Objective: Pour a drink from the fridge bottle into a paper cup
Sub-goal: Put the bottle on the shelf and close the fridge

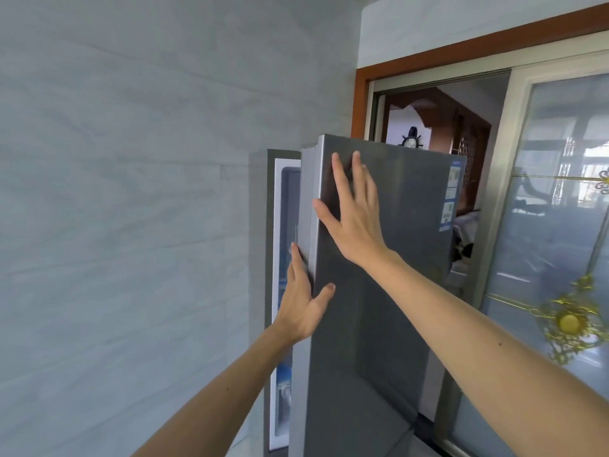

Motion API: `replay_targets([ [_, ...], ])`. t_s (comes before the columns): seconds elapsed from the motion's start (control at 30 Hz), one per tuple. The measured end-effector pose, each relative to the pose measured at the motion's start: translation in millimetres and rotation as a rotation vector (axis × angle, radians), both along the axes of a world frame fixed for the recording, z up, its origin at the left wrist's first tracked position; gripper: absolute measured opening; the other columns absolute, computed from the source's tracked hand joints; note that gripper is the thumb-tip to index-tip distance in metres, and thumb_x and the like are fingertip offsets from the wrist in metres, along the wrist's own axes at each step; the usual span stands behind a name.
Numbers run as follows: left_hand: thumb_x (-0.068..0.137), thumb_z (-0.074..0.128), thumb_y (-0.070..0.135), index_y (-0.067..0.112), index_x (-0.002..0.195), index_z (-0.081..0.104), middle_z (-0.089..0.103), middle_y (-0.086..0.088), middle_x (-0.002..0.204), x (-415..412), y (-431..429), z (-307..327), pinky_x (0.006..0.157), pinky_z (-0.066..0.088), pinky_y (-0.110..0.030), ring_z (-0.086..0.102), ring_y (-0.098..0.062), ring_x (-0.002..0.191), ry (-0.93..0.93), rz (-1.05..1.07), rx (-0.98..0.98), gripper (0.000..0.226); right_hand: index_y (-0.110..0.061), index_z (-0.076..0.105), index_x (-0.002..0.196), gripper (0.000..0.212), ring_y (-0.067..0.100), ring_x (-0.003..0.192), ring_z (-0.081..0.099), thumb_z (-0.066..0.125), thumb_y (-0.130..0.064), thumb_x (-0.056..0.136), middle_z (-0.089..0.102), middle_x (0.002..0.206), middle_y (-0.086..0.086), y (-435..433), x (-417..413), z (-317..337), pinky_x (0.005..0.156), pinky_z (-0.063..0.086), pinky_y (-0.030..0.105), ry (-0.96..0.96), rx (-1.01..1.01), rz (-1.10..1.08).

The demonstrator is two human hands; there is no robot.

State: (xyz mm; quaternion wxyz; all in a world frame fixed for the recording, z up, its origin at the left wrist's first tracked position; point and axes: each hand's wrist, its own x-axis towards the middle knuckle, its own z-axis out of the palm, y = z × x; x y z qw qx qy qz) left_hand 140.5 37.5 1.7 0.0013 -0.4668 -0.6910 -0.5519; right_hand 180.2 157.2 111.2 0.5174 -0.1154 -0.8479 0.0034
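Observation:
A tall grey fridge stands ahead with its door [389, 258] ajar, leaving a narrow gap on the left. My left hand [301, 305] has its fingers around the door's left edge and its thumb on the front face. My right hand [354, 212] lies flat and spread against the upper front of the door. Through the gap I see the white inner liner [276, 245] and part of a bottle with a blue label [283, 384] low down. No paper cup is in view.
A pale tiled wall [131, 209] fills the left. Behind the fridge is a wood-framed doorway [359, 100] into another room. A sliding glass door with gold ornaments [560, 242] stands on the right.

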Motion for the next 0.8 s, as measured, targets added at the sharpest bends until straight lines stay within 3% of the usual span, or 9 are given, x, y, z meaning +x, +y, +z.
replay_targets([
  [0.1, 0.084, 0.051, 0.044, 0.026, 0.153, -0.022, -0.016, 0.015, 0.162, -20, 7, -6, 0.123, 0.009, -0.033, -0.006, -0.009, 0.151, 0.003, 0.01, 0.014, 0.102, -0.028, 0.008, 0.157, 0.075, 0.033, 0.151, 0.005, 0.029, -0.066, 0.096, 0.002, 0.166, 0.011, 5, -19, -2, 0.116, 0.017, 0.065, -0.022, 0.05, -0.068],
  [0.23, 0.083, 0.051, 0.044, 0.032, 0.151, -0.021, -0.021, 0.026, 0.153, -39, 17, -10, 0.119, 0.005, -0.028, -0.009, 0.002, 0.144, 0.009, 0.035, 0.049, 0.1, -0.027, 0.009, 0.157, 0.076, 0.036, 0.15, 0.006, 0.025, -0.069, 0.095, 0.002, 0.165, 0.014, 12, -40, -6, 0.114, 0.019, 0.067, -0.017, 0.087, -0.068],
  [0.33, 0.084, 0.052, 0.038, 0.027, 0.155, -0.02, -0.022, 0.027, 0.153, -58, 21, -13, 0.121, 0.004, -0.026, -0.011, 0.007, 0.143, -0.036, 0.022, 0.073, 0.101, -0.027, 0.008, 0.157, 0.077, 0.039, 0.15, 0.006, 0.021, -0.07, 0.094, 0.001, 0.165, 0.016, 16, -57, -7, 0.115, 0.017, 0.066, -0.026, 0.12, -0.074],
  [0.53, 0.082, 0.052, 0.035, 0.026, 0.156, -0.016, -0.008, 0.022, 0.158, -94, 33, -8, 0.117, 0.009, -0.018, -0.001, 0.008, 0.143, -0.17, 0.032, 0.136, 0.101, -0.024, 0.012, 0.158, 0.073, 0.044, 0.148, 0.013, 0.026, -0.063, 0.097, 0.008, 0.164, 0.019, 30, -100, -19, 0.111, 0.023, 0.069, -0.038, 0.288, -0.175],
  [0.8, 0.08, 0.049, 0.022, 0.03, 0.157, -0.007, -0.004, 0.018, 0.164, -140, 49, -10, 0.126, 0.012, -0.035, 0.002, 0.005, 0.149, -0.227, 0.064, 0.185, 0.096, -0.028, 0.021, 0.156, 0.07, 0.044, 0.148, 0.017, 0.037, -0.06, 0.096, 0.02, 0.162, 0.016, 56, -153, -33, 0.11, 0.02, 0.071, 0.05, 0.417, -0.188],
])
